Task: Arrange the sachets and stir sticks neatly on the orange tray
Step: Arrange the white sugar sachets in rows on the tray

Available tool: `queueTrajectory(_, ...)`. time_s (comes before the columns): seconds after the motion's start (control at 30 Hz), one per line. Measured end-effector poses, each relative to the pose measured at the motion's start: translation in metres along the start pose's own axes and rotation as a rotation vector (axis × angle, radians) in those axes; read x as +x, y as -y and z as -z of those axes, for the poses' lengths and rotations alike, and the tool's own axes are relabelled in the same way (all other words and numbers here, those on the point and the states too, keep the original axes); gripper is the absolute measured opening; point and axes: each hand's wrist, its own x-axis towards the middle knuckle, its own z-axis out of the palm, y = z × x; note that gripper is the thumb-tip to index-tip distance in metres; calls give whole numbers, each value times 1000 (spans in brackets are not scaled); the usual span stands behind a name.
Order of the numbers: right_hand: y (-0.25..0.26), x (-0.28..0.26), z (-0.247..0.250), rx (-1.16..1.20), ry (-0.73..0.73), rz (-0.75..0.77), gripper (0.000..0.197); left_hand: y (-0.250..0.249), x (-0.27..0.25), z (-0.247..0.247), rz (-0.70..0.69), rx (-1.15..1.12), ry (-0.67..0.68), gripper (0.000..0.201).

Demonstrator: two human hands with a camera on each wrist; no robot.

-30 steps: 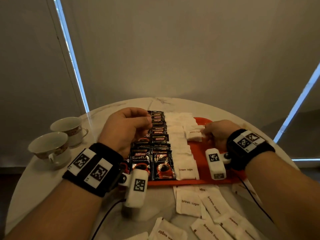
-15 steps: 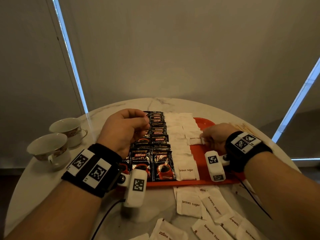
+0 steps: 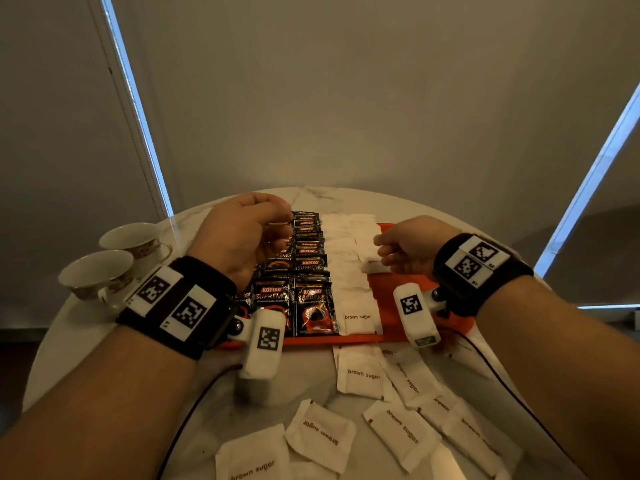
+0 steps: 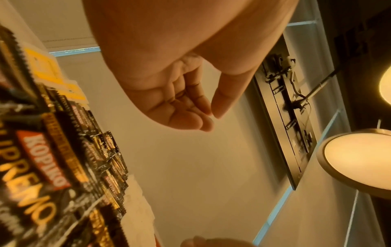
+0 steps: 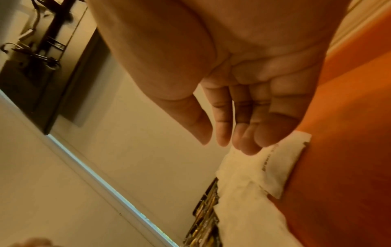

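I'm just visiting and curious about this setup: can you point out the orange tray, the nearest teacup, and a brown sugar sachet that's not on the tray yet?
orange tray (image 3: 388, 299): head view, bare floor near right side.
nearest teacup (image 3: 95, 271): head view, inner bowl.
brown sugar sachet (image 3: 362, 374): head view, printed face, on table.

Black-and-red Kopiko coffee sachets (image 3: 313, 306) and white brown sugar sachets (image 3: 360, 375) are lying against the orange tray (image 3: 388, 299).
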Motion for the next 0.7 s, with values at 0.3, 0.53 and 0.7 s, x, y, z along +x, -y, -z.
queueTrajectory(0.3, -10, -70, 13, -436, 77, 120, 24, -16, -75, -1, 22, 744, 343, 8)
queueTrajectory(0.53, -53, -114, 51, -756, -19, 70, 29, -13, -153, 10, 163, 1456, 586, 65)
queueTrajectory(0.7, -72, -143, 62, -882, 53, 13, 37, -3, -176, 12, 215, 1612, 637, 91)
